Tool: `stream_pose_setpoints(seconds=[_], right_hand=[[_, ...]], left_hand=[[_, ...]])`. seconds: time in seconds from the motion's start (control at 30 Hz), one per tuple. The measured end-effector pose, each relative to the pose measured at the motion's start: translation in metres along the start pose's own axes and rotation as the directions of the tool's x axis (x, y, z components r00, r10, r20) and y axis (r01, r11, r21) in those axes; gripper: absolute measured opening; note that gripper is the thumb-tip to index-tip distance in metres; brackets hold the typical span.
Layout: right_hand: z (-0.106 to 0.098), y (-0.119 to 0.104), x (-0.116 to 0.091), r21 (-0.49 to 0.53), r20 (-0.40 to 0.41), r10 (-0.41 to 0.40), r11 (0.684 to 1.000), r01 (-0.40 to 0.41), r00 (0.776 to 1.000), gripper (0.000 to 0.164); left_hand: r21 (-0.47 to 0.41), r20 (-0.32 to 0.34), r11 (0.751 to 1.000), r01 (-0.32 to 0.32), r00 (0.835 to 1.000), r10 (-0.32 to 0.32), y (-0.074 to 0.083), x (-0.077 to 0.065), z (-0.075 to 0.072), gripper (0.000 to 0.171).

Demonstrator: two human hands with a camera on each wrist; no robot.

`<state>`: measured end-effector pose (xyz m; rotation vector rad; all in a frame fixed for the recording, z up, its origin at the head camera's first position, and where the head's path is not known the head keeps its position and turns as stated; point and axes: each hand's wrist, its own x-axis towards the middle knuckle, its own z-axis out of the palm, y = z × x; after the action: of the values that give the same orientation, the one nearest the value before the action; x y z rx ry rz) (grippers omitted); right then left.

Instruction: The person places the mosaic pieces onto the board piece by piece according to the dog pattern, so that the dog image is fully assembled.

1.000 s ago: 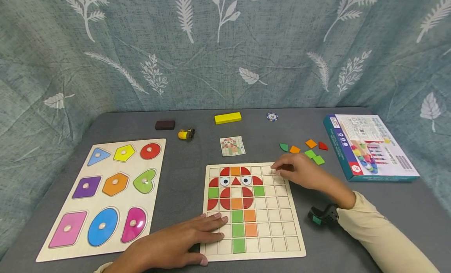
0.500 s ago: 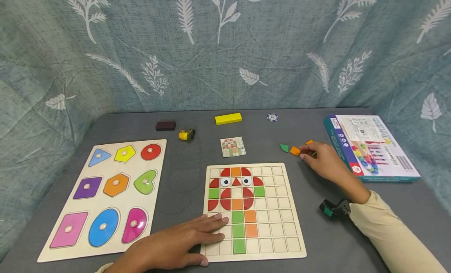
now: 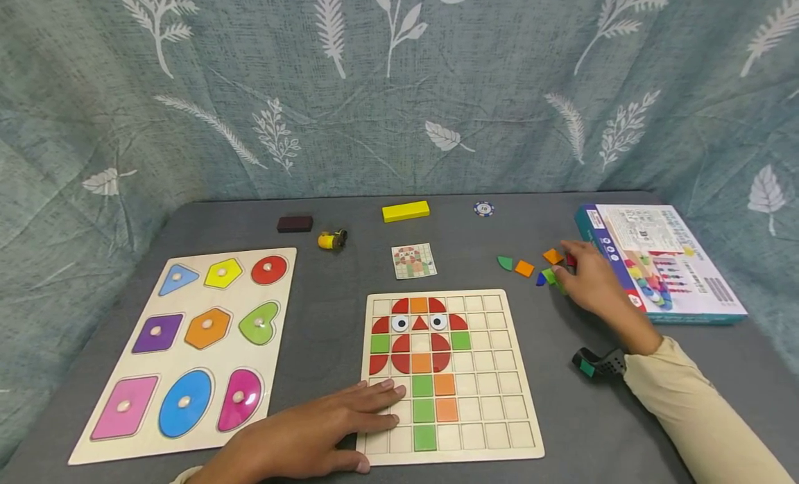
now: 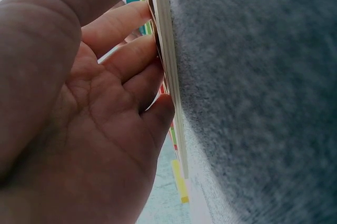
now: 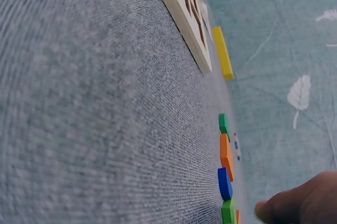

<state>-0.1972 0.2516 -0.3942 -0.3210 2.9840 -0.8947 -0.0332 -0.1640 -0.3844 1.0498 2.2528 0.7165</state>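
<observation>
My left hand (image 3: 337, 421) lies flat with its fingers on the lower left of a wooden grid board (image 3: 499, 373); the left wrist view shows its palm and the fingers touching the board's edge. Red, orange and green tiles and two eye tiles form a figure in the grid. At the right, my right hand (image 3: 589, 279) reaches over loose tiles, thumb and forefinger apart around a red tile (image 3: 571, 260). Close by are a green square (image 3: 549, 276), a blue tile (image 3: 540, 279), orange tiles (image 3: 524, 268) and a dark green quarter-round tile (image 3: 505, 263).
A picture card (image 3: 414, 261) lies behind the grid board. At left is a knobbed shape puzzle (image 3: 206, 359); at right, a box (image 3: 662, 262). Along the back are a dark block (image 3: 295, 224), yellow toy (image 3: 332, 239), yellow block (image 3: 406, 211) and poker chip (image 3: 483, 209).
My right hand has moved from the grid board's upper right corner to the loose tiles, then farther right to the red one. A blue tile now shows. My left hand stays put.
</observation>
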Motion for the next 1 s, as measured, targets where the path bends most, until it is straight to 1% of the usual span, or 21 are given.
stream_pose_setpoints(seconds=[0.07,0.13,0.2,0.33,0.4,0.5,0.67,0.77,0.87,1.0], right_hand=[[0.001,0.001,0.001,-0.009,0.024,0.006,1.0,-0.005,1.0,0.052],[0.002,0.003,0.002,-0.011,0.025,-0.007,1.0,0.007,1.0,0.048],[0.003,0.003,0.003,-0.01,0.003,-0.035,0.999,0.035,0.999,0.043],[0.005,0.004,0.004,-0.033,-0.071,-0.091,0.995,0.089,0.993,0.034],[0.006,0.004,0.004,-0.056,-0.092,-0.106,0.993,0.101,0.99,0.031],[0.005,0.003,0.006,-0.078,-0.093,-0.103,0.992,0.096,0.99,0.03],[0.001,0.0,0.007,-0.039,-0.016,-0.038,0.999,0.037,0.999,0.029],[-0.001,-0.002,0.007,-0.013,0.037,-0.003,1.0,0.004,0.999,0.027],[-0.002,-0.004,0.007,-0.002,0.076,0.006,1.0,-0.006,0.997,0.026],[-0.002,-0.007,0.007,-0.016,0.123,0.009,1.0,-0.007,0.992,0.025]], left_hand=[[0.0,-0.003,1.0,-0.001,1.0,0.001,0.0,0.0,0.0,0.055],[-0.003,-0.005,1.0,0.002,1.0,-0.002,0.0,0.0,0.0,0.055],[-0.007,-0.003,1.0,0.006,1.0,-0.006,0.0,0.0,0.0,0.055],[-0.006,0.0,1.0,0.007,1.0,-0.007,0.0,0.0,0.0,0.055],[-0.002,0.001,1.0,0.006,1.0,-0.006,0.0,0.001,0.0,0.055],[0.008,-0.003,1.0,-0.003,1.0,0.003,0.0,0.0,0.0,0.056],[0.006,-0.003,1.0,-0.005,1.0,0.005,0.0,0.001,-0.001,0.056],[-0.001,0.002,1.0,0.005,1.0,-0.005,0.0,0.001,-0.002,0.055],[0.0,0.002,1.0,0.011,1.0,-0.011,0.001,0.001,-0.002,0.055],[0.001,-0.006,1.0,0.007,1.0,-0.007,0.0,0.0,-0.001,0.055]])
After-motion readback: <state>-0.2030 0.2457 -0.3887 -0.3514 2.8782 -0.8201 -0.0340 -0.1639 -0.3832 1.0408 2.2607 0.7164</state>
